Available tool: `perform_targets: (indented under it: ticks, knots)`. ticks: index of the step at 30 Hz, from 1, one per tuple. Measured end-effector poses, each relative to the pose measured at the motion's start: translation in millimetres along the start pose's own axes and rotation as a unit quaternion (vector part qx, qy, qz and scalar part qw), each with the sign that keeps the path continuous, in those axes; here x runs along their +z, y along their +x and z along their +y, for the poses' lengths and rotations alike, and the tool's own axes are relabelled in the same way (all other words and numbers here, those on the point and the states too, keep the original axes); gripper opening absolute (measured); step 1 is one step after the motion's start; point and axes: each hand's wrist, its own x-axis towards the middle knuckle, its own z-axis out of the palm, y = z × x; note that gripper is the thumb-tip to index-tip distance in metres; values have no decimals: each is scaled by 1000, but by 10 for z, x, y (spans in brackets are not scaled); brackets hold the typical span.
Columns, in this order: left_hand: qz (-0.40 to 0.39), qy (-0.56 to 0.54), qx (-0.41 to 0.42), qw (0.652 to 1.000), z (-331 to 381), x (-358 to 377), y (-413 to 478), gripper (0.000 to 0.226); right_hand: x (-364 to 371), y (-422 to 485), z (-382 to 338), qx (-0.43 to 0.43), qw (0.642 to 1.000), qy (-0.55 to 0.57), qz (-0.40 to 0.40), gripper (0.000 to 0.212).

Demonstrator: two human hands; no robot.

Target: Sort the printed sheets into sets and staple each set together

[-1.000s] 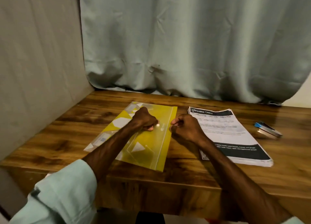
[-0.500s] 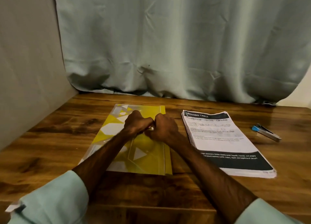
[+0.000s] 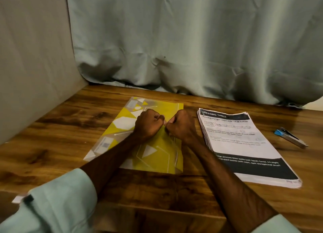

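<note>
Both curled, left hand [image 3: 149,126], right hand [image 3: 182,126], over folder [image 3: 158,162], grip contents hidden

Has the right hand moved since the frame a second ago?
Yes. The right hand has moved left, away from the stack of printed sheets, onto the right edge of the yellow folder, close to the left hand.

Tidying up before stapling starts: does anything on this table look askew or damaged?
Only the stack of printed sheets: its left edge fans out unevenly, so the pages aren't squared. Nothing looks spilled or torn.
</note>
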Motion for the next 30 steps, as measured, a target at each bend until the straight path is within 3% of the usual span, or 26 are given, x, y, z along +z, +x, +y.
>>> perform_targets:
  ticks: [4,11,16,26,30]
  knots:
    - [14,25,-5,1000,53,-8,-16,40,-42,-109,15,38,996,82,-5,27]
    - [12,189,34,981,155,-52,-123,30,-175,-243,148,76,965,232,99,14]
    - [-9,172,8,985,172,-61,-157,37,-282,-255,121,81,959,260,78,5]
    - [-93,264,-37,959,281,-69,-193,107,-603,-108,340,21,989,52,138,27]
    - [-126,272,-67,952,246,-97,-133,110,-548,-101,387,57,992,-49,106,24]
